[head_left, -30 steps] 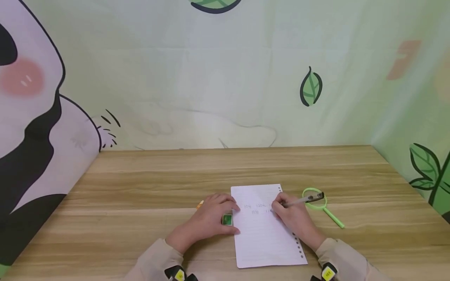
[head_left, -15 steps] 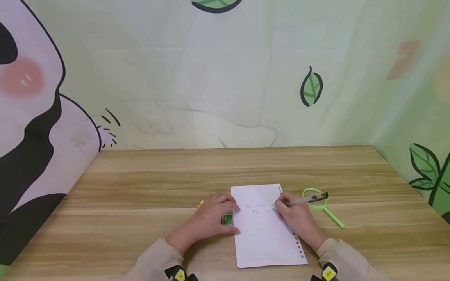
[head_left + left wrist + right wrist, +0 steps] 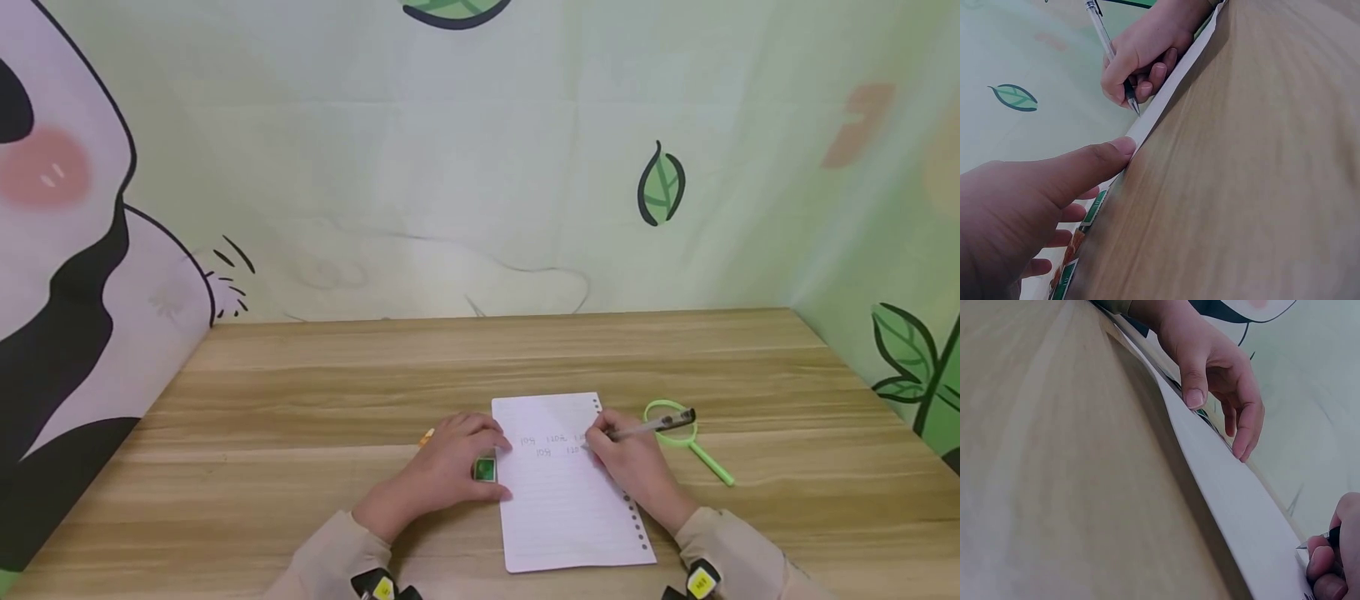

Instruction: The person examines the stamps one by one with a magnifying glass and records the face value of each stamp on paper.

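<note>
A ruled sheet of paper with punched holes down its right side lies on the table, bearing two short handwritten lines. My right hand pinches a clear-barrelled pen, its tip at the second line. The left wrist view also shows this pen with its dark grip between thumb and fingers. My left hand rests at the sheet's left edge, thumb and fingers spread and touching the paper. Beneath that hand is a flat item with a green square, mostly hidden.
A green magnifying glass lies to the right of the sheet, partly behind the pen in the head view. A small orange thing peeks out past the left hand. A printed fabric wall rises behind the wooden table.
My right hand and the pen have shifted slightly rightward along the second line, where another written mark now shows. The left hand has stayed in place.
</note>
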`<state>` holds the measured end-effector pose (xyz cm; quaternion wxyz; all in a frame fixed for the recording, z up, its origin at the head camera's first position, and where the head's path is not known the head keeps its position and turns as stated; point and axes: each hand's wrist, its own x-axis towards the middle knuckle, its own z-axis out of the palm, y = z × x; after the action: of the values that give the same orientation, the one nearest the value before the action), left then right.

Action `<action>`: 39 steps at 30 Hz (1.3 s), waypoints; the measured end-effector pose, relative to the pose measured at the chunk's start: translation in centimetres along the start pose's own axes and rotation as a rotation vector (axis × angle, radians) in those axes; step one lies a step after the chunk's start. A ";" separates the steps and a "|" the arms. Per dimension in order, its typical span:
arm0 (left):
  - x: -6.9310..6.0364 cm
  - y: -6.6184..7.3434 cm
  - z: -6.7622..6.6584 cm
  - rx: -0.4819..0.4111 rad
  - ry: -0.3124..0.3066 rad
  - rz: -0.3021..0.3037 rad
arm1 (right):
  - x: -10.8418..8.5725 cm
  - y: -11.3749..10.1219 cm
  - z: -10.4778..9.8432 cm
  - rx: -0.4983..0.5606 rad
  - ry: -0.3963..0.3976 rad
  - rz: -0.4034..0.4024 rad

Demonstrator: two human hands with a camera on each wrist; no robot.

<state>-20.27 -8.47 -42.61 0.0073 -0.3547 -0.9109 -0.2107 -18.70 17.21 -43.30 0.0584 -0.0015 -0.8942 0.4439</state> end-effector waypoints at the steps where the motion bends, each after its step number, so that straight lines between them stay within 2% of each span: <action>1: 0.0 0.0 0.0 -0.001 0.000 0.000 | 0.0 0.0 0.0 0.005 -0.001 0.003; 11: 0.1 0.0 0.0 0.008 0.000 -0.002 | 0.0 0.0 0.0 0.000 -0.012 -0.022; 23: 0.0 0.1 0.1 -0.002 0.004 0.003 | -0.3 0.0 -0.1 0.016 0.025 -0.007; 39: 0.0 0.1 0.1 0.003 0.006 0.006 | -0.2 -0.1 -0.1 -0.008 -0.014 -0.037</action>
<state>-20.19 -8.42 -42.64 0.0110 -0.3566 -0.9102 -0.2106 -18.49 17.24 -43.22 0.0606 0.0181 -0.8963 0.4390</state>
